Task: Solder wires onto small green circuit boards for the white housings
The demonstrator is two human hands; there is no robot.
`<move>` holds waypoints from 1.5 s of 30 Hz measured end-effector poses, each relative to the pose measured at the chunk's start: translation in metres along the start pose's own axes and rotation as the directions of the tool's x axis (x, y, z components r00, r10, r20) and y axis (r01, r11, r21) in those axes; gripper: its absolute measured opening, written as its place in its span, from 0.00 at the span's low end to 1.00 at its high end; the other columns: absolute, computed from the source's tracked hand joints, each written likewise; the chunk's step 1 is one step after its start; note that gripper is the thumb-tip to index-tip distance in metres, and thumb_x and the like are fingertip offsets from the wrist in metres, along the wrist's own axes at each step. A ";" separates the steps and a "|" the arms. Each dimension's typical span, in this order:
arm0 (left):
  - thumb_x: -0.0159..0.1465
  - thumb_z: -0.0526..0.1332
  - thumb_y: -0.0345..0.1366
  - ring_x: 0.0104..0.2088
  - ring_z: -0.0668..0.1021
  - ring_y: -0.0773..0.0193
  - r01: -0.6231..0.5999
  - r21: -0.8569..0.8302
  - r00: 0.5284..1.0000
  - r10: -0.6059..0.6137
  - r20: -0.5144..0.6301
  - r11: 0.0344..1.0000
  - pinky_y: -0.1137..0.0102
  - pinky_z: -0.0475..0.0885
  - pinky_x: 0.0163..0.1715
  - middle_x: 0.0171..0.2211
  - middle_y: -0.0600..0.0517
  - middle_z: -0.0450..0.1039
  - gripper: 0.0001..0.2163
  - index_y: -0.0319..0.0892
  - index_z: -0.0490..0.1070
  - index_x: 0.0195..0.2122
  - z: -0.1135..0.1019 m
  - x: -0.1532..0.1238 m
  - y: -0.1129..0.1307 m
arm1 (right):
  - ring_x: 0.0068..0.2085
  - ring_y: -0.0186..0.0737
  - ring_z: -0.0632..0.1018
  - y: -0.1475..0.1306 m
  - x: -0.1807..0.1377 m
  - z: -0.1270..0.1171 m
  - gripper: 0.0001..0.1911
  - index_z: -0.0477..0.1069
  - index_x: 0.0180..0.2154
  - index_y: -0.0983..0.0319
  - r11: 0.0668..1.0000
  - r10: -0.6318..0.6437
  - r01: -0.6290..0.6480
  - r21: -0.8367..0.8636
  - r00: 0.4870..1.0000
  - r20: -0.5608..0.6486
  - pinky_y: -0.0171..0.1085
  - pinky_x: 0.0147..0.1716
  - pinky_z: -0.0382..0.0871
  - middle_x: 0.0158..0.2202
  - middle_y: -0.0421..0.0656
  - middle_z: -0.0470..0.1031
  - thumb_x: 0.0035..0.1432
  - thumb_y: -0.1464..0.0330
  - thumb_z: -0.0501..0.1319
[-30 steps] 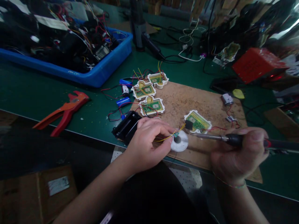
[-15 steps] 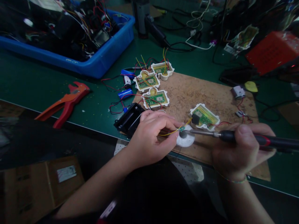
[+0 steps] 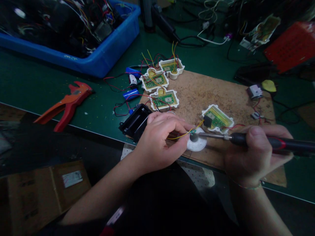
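My right hand (image 3: 258,154) is closed around the handle of a soldering iron (image 3: 246,139), whose tip points left. The tip meets a small green circuit board (image 3: 192,131) above a white ring-shaped piece (image 3: 199,145). Thumb and fingers of my left hand (image 3: 166,139) pinch at that small board and its yellow wires (image 3: 183,135); the exact grip is partly hidden. The wires run to a white-cased circuit board (image 3: 218,118) with a black square part on it. A black plastic housing (image 3: 137,121) lies beside my left hand.
Several white-cased boards (image 3: 164,100) and blue cylinders (image 3: 131,94) lie behind my left hand on a brown board (image 3: 197,87). Red-orange cutters (image 3: 66,105) rest to the left. A blue bin (image 3: 98,65) of wired parts and a red box (image 3: 290,47) stand further back.
The view has shifted slightly, so the bench items sit a little higher in it. Both hands keep their grips, and the iron's tip stays at the small board.
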State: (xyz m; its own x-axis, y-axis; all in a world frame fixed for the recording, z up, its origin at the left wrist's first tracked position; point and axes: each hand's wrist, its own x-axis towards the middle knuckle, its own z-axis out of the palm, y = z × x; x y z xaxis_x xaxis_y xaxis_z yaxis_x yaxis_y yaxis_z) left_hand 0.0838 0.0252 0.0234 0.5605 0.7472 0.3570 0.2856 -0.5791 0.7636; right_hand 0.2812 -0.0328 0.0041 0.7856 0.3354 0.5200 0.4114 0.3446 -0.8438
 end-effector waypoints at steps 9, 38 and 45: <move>0.65 0.64 0.30 0.47 0.82 0.60 -0.001 -0.005 1.000 0.001 -0.006 1.000 0.57 0.67 0.55 0.42 0.55 0.84 0.05 0.45 0.70 0.32 0.000 0.000 0.001 | 0.19 0.31 0.66 0.000 0.002 0.001 0.05 0.69 0.22 0.61 1.000 0.005 -0.005 0.029 1.000 0.007 0.34 0.22 0.56 0.17 0.34 0.67 0.43 0.69 0.65; 0.64 0.64 0.29 0.47 0.81 0.60 -0.010 -0.010 1.000 0.010 -0.007 1.000 0.56 0.67 0.55 0.42 0.56 0.84 0.05 0.45 0.71 0.32 0.000 0.000 0.000 | 0.18 0.34 0.68 0.003 0.004 -0.001 0.03 0.67 0.21 0.60 0.999 -0.004 0.007 0.046 0.998 -0.062 0.36 0.20 0.58 0.17 0.34 0.66 0.43 0.69 0.61; 0.64 0.64 0.30 0.47 0.81 0.60 -0.007 -0.006 1.000 0.007 -0.003 1.000 0.56 0.67 0.55 0.42 0.56 0.84 0.05 0.45 0.71 0.32 0.000 0.000 0.000 | 0.18 0.32 0.66 0.000 0.005 0.001 0.03 0.66 0.21 0.59 1.000 -0.009 0.009 0.009 0.999 -0.050 0.35 0.20 0.55 0.16 0.33 0.65 0.42 0.68 0.60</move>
State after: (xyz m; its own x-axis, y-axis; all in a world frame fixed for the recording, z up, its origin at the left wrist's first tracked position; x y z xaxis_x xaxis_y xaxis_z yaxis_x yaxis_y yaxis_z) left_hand 0.0842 0.0253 0.0239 0.5598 0.7444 0.3639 0.2773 -0.5821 0.7644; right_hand 0.2847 -0.0298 0.0065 0.8042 0.2877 0.5201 0.4144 0.3559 -0.8376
